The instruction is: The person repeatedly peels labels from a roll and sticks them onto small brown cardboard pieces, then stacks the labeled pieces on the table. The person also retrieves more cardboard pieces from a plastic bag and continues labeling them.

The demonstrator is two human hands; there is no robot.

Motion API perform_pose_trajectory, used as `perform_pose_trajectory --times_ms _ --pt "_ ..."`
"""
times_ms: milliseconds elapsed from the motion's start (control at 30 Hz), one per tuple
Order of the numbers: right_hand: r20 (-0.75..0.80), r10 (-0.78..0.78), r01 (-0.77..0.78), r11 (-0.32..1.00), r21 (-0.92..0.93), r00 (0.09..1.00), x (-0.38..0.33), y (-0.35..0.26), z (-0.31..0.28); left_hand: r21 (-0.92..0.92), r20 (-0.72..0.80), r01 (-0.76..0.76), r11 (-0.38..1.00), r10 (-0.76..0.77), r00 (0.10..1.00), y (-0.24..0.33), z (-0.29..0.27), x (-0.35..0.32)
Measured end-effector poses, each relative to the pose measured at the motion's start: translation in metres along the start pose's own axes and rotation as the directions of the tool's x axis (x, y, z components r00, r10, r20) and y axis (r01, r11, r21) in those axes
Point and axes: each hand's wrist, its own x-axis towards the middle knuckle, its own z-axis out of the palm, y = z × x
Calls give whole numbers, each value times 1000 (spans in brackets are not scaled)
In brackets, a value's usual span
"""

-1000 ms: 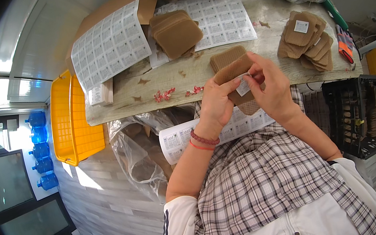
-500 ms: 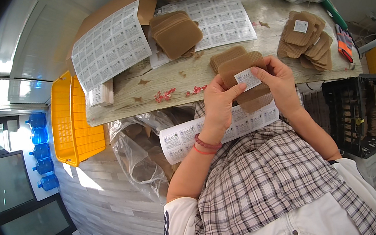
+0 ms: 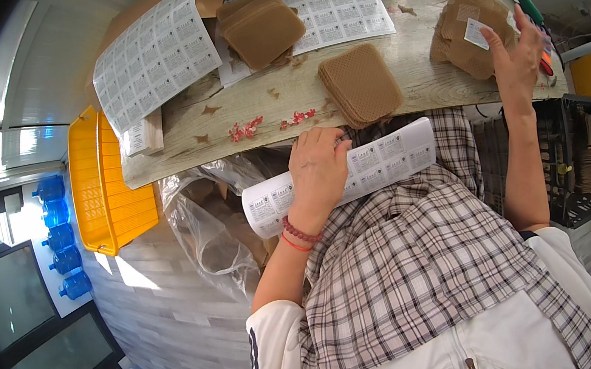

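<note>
On my lap lies a curled white sheet of printed labels. My left hand is closed on its upper edge, just below the table's front edge, with the fingertips partly hidden. At the right end of the table my right hand is open, thumb and fingers apart, beside a loose pile of brown rounded pads. The top pad there bears a white label, close to my thumb tip. A neat stack of brown pads with a crosshatched surface sits at the table's front edge between my hands.
Another pad stack rests on label sheets at the back. A large label sheet leans at the left. Yellow crates and a black crate flank the table. Clear plastic bags hang below.
My right hand has carried the labelled pad from the middle to the right-hand pile and opened. My left hand has let go of the pad and dropped to the label sheet.
</note>
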Motion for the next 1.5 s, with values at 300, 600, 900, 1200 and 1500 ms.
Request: perform_pose_trajectory --times_ms 300,600,900,1200,1500 --pt "452 -465 159 809 565 761 -124 -29 -1 -137 47 -259 956 267 962 9 -2 -13" --pt "321 -494 261 788 558 808 -141 -30 16 -162 -1 -153 975 155 988 2 15 -13" --pt "400 -340 80 836 542 851 -145 -41 17 -179 24 -131 975 137 990 -1 13 -9" --pt "266 -469 274 798 537 842 -146 -32 23 -286 82 -20 958 46 996 -7 15 -8" --pt "288 -478 250 780 574 830 -144 -33 25 -346 179 104 933 -43 983 -13 13 -4"
